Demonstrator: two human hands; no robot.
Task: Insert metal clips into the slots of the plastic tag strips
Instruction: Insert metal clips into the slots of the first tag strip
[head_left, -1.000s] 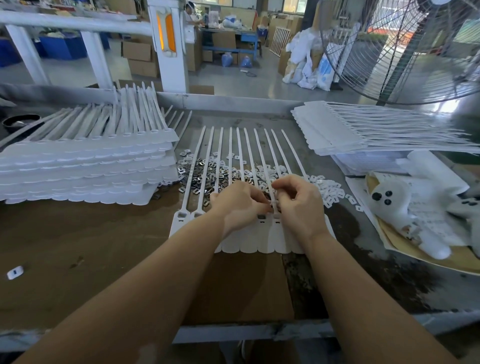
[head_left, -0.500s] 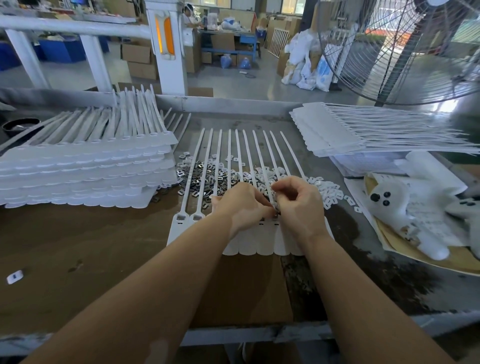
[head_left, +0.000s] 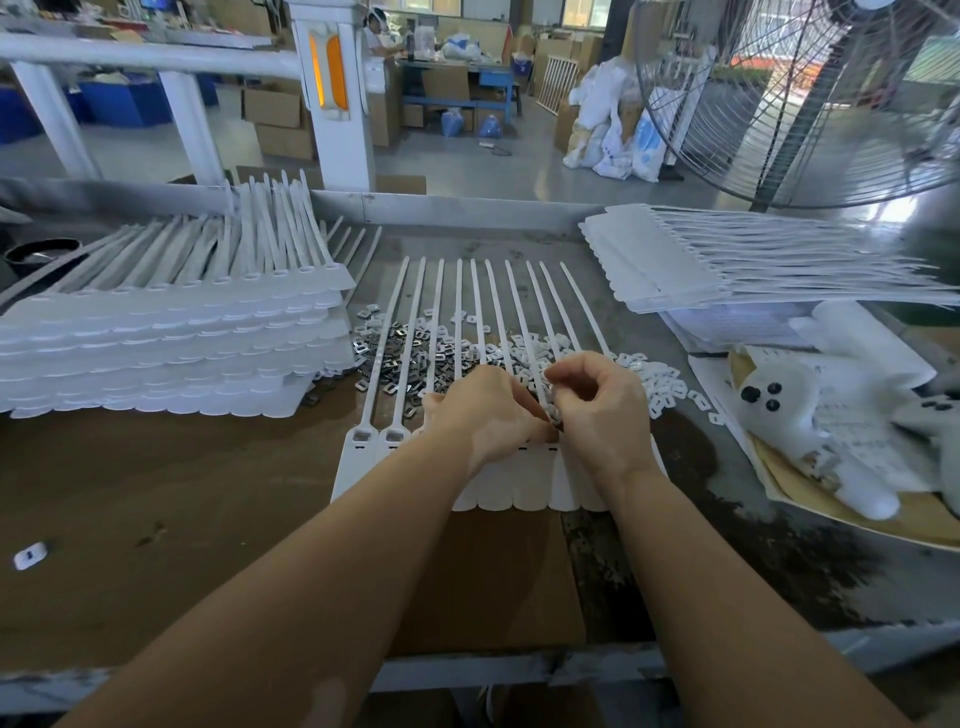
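Both hands on tag strip (head_left: 524, 483): left hand (head_left: 483, 415) fingers pressing it, right hand (head_left: 597, 410) pinching a clip; loose metal clips (head_left: 415, 358) piled behind.

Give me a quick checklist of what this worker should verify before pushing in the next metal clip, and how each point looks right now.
1. White plastic tag strip sheet lies flat on the brown worktable: ok.
2. Left hand steadies the sheet near the slots: ok.
3. Right hand has its fingers pinched at a slot; whether they hold a clip: cannot tell, too small.
4. Loose pile of small metal clips lies just behind the hands, under the strip tails: ok.
5. Two leftmost slots on the sheet filled: cannot tell.
6. Tall stack of white strip sheets on the left stays apart from the working sheet: ok.
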